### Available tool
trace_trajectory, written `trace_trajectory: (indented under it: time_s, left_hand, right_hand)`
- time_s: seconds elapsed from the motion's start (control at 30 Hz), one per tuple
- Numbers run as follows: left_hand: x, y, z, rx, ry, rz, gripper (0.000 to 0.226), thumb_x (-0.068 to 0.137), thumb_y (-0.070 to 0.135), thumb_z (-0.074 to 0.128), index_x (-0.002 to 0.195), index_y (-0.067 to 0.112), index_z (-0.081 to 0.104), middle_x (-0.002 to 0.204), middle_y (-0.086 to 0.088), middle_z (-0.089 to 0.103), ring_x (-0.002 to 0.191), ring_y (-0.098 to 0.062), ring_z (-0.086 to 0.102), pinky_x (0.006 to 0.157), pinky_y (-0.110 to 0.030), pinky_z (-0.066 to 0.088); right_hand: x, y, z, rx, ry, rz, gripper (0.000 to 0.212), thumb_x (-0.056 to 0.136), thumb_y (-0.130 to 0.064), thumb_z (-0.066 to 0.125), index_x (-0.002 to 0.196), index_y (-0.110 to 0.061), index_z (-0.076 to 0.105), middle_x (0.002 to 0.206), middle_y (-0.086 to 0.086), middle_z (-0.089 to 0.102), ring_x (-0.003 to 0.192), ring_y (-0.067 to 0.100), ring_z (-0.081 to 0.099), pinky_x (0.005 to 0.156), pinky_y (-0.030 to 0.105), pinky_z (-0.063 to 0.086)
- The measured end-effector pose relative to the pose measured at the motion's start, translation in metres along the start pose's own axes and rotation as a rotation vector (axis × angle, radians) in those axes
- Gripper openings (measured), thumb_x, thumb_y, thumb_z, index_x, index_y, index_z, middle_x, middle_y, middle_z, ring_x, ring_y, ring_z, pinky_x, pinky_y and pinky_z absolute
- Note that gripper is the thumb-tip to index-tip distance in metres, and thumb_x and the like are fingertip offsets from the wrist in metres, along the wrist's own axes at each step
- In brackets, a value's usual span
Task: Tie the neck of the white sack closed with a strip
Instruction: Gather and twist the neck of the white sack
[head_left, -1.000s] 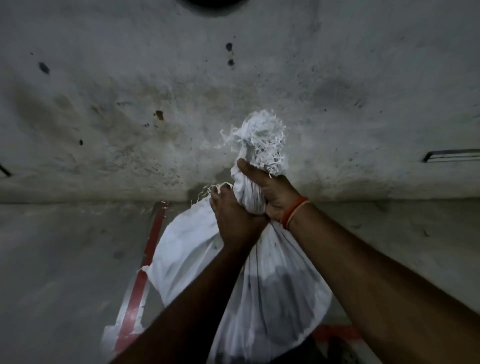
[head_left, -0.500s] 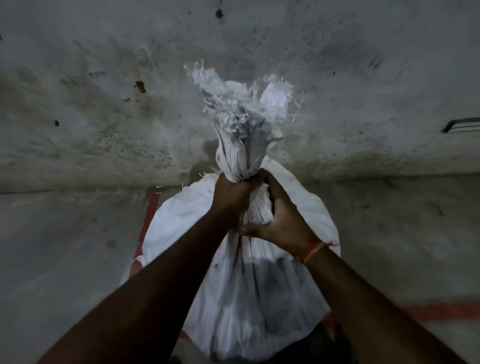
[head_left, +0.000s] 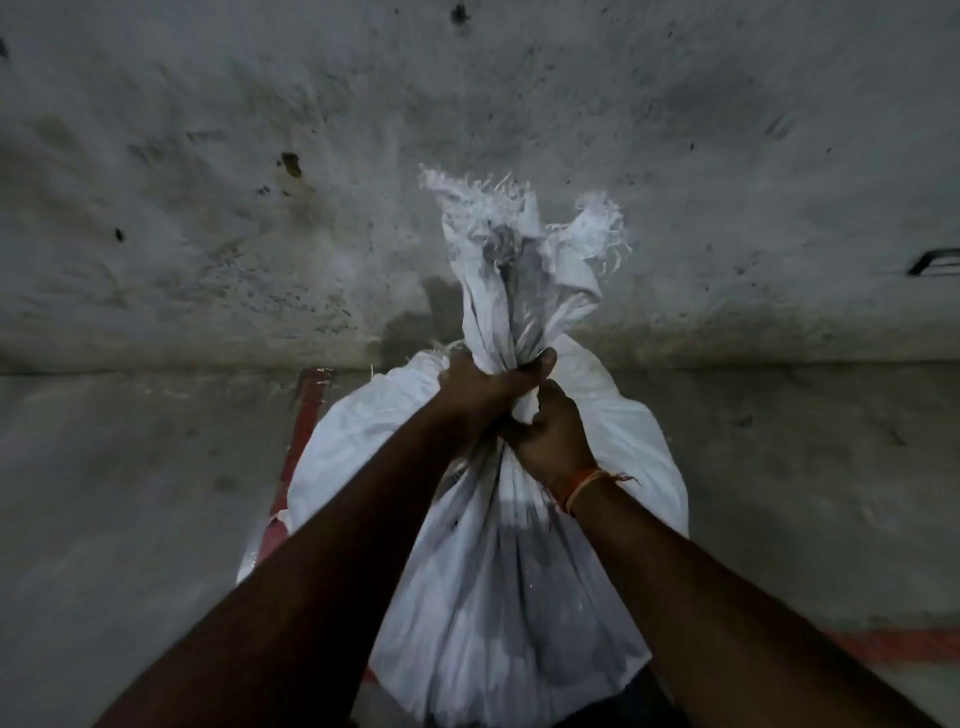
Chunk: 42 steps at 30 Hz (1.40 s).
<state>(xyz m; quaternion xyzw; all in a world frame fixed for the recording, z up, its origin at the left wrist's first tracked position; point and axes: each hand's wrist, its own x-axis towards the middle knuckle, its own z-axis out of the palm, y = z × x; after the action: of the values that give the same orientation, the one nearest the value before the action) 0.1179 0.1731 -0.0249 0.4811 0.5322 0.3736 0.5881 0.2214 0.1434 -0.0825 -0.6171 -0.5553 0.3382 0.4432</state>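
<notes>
- Wall (head_left: 208, 208): grey, stained concrete behind the sack, meeting the floor (head_left: 130, 493) in a seam level with the sack's neck.
- Red bar (head_left: 298, 441): left of the sack, running down the floor from the wall seam; its lower part passes behind the sack's edge.
- Left hand (head_left: 480, 382): fist clenched round the neck of the sack, thumb wrapped across the front, at the top of the gathered cloth.
- Sack (head_left: 509, 597): white, woven, full, standing on the floor against the wall in the middle of the view; above the left hand its mouth fans out in frayed ends.
- Right hand (head_left: 553, 434): just under the left hand and touching it, fingers closed on the neck cloth; whether they also pinch a strip cannot be told.
- Wrist band (head_left: 584, 488): orange thread on the right wrist, in front of the sack.
- Red line (head_left: 898, 644): on the floor, right of the sack's lower part.
</notes>
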Motion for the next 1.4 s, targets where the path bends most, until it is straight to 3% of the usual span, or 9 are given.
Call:
trace_trajectory:
  time_s: [0.07, 0.17, 0.27, 0.37, 0.53, 0.63, 1.0, 1.2, 1.4]
  left_hand:
    - [-0.019, -0.001, -0.004, -0.039, -0.145, 0.054, 0.044, 0.088, 0.027, 0.077, 0.125, 0.004, 0.065, 0.116, -0.012, 0.074, 0.111, -0.025, 0.071, 0.096, -0.041, 0.058]
    - [-0.037, -0.018, -0.024, 0.192, -0.219, 0.186, 0.043, 0.089, 0.034, 0.074, 0.123, 0.009, 0.065, 0.12, -0.014, 0.072, 0.115, -0.026, 0.068, 0.101, -0.047, 0.054]
    - [-0.039, -0.051, -0.041, 0.771, -0.143, 0.394, 0.093, 0.067, 0.069, 0.075, 0.143, 0.021, 0.048, 0.15, -0.003, 0.049, 0.141, -0.027, 0.043, 0.116, -0.049, 0.037]
    - [-0.052, -0.079, -0.023, 0.966, -0.052, 0.342, 0.142, 0.048, 0.088, 0.06, 0.16, 0.017, 0.009, 0.167, 0.003, 0.01, 0.156, -0.023, -0.001, 0.125, -0.043, 0.007]
    - [-0.036, -0.085, 0.015, 0.925, 0.296, 0.374, 0.125, 0.052, 0.071, 0.066, 0.155, 0.016, 0.022, 0.158, -0.001, 0.035, 0.153, -0.026, 0.023, 0.12, -0.047, 0.029]
    - [-0.027, -0.091, 0.019, 0.808, 0.39, 0.383, 0.113, 0.056, 0.066, 0.061, 0.152, 0.014, 0.03, 0.153, -0.004, 0.043, 0.15, -0.026, 0.03, 0.119, -0.048, 0.03]
    - [-0.003, -0.103, 0.008, 0.637, 0.429, 0.177, 0.064, 0.061, 0.049, 0.058, 0.119, 0.022, 0.066, 0.139, -0.002, 0.056, 0.142, -0.023, 0.036, 0.114, -0.045, 0.024]
    - [-0.005, -0.103, 0.013, 0.58, 0.42, 0.107, 0.053, 0.07, 0.041, 0.049, 0.113, 0.014, 0.065, 0.141, -0.007, 0.053, 0.14, -0.026, 0.035, 0.116, -0.045, 0.018]
    - [-0.01, -0.099, 0.016, 0.53, 0.433, 0.084, 0.081, 0.07, 0.065, 0.03, 0.121, 0.013, 0.065, 0.145, -0.008, 0.05, 0.141, -0.026, 0.035, 0.118, -0.045, 0.016]
  right_hand:
    - [-0.005, -0.01, 0.0, -0.006, 0.018, 0.021, 0.035, 0.084, -0.028, 0.068, 0.112, -0.007, 0.072, 0.107, 0.016, 0.075, 0.105, 0.03, 0.07, 0.091, 0.037, 0.054]
    - [-0.006, -0.024, -0.004, -0.029, -0.047, 0.113, 0.038, 0.077, -0.041, 0.058, 0.088, -0.01, 0.078, 0.09, 0.013, 0.077, 0.093, 0.03, 0.072, 0.077, 0.031, 0.053]
    - [-0.001, -0.031, -0.007, 0.086, -0.014, 0.244, 0.015, 0.07, -0.025, 0.079, 0.059, -0.021, 0.069, 0.076, 0.005, 0.076, 0.086, 0.027, 0.073, 0.082, 0.044, 0.059]
    - [-0.002, -0.029, -0.001, 0.148, -0.033, 0.308, 0.009, 0.055, -0.024, 0.076, 0.053, -0.019, 0.068, 0.067, 0.003, 0.074, 0.082, 0.03, 0.073, 0.08, 0.046, 0.058]
    - [0.004, -0.006, 0.007, 0.402, -0.046, 0.401, 0.043, 0.048, -0.026, 0.078, 0.087, -0.01, 0.079, 0.086, 0.009, 0.08, 0.088, 0.031, 0.075, 0.09, 0.053, 0.059]
    - [0.01, -0.003, 0.009, 0.492, -0.08, 0.43, 0.02, 0.063, -0.014, 0.081, 0.083, -0.01, 0.081, 0.09, 0.01, 0.08, 0.093, 0.03, 0.075, 0.098, 0.049, 0.056]
    - [-0.003, 0.024, 0.02, 0.491, -0.109, 0.381, 0.1, 0.049, -0.078, 0.081, 0.123, -0.013, 0.068, 0.119, 0.002, 0.074, 0.114, 0.015, 0.069, 0.107, 0.039, 0.049]
    - [-0.012, 0.035, 0.016, 0.441, -0.118, 0.303, 0.091, 0.065, -0.071, 0.079, 0.134, -0.018, 0.051, 0.126, 0.003, 0.07, 0.118, 0.017, 0.067, 0.108, 0.044, 0.049]
    - [-0.044, 0.017, 0.015, 0.271, 0.168, 0.114, 0.048, 0.092, -0.03, 0.07, 0.127, -0.025, 0.037, 0.105, -0.018, 0.067, 0.094, -0.01, 0.066, 0.082, 0.017, 0.054]
